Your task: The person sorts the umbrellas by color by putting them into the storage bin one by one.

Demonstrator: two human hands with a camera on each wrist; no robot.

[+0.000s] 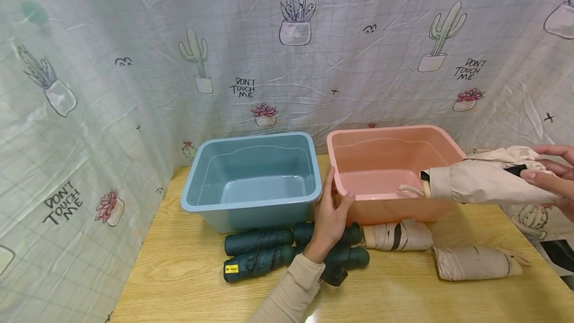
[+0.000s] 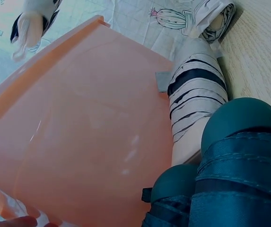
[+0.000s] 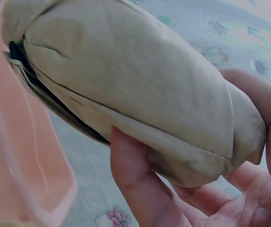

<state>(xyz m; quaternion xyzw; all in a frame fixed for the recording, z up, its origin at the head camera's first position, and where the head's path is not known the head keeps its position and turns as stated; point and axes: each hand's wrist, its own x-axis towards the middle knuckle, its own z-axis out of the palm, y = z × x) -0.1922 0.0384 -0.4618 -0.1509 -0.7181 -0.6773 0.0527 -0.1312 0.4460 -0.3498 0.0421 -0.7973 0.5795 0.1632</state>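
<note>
My right hand (image 1: 553,176) holds a folded beige umbrella (image 1: 489,178) at its right end, over the right side of the pink bin (image 1: 399,211). In the right wrist view the thumb and fingers (image 3: 135,175) grip the umbrella's loose cloth (image 3: 130,85). Its pale handle with a cord loop points left over the bin. My left hand (image 1: 331,213) rests at the bin's front left corner, thumb on the front rim and straight fingers along the left side. Below that hand lie several folded dark green umbrellas (image 1: 260,260), partly hidden by the forearm.
A blue bin (image 1: 253,216) stands left of the pink one. Two more beige umbrellas, one against the pink bin (image 1: 399,237) and one nearer the right edge (image 1: 475,263), lie on the wooden table (image 1: 179,283). A printed curtain (image 1: 233,39) hangs behind and at both sides.
</note>
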